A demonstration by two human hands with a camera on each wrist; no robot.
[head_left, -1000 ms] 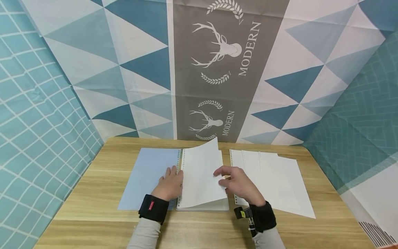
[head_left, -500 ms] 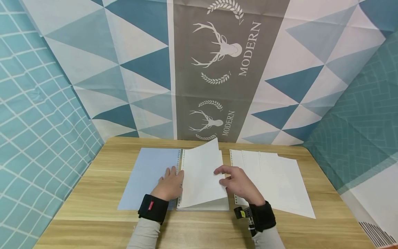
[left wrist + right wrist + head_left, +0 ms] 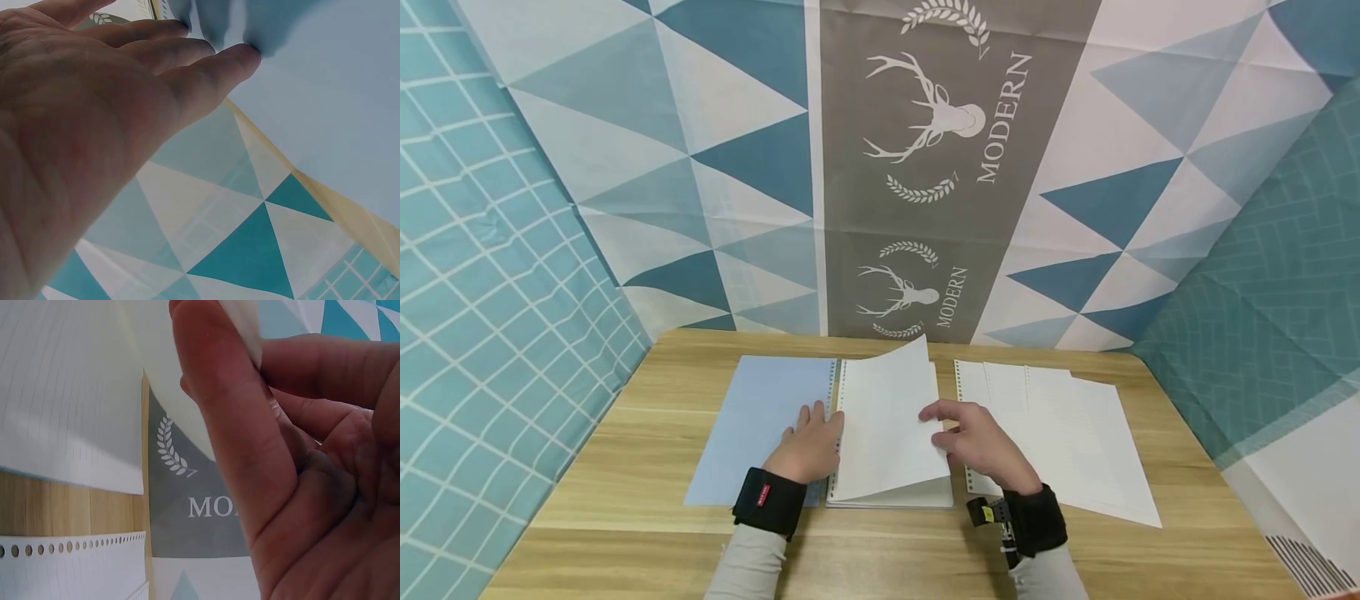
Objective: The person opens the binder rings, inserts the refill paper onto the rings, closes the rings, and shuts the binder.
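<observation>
One white sheet (image 3: 883, 429), partly lifted, is just left of the right hand (image 3: 980, 442), which pinches its right edge; the left hand (image 3: 805, 446), fingers extended, rests on the blue page (image 3: 752, 417) further left.

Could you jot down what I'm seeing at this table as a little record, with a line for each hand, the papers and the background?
Left hand: fingers spread on the blue cover, left hand close to the binding edge
Right hand: right hand pinches the right edge of the raised sheet
Pages underneath: white stack
Right side: overlapping white sheets, punched holes along left edges
Surface: wooden table
Background: patterned cloth with triangles, deer heads and "MODERN"
</observation>
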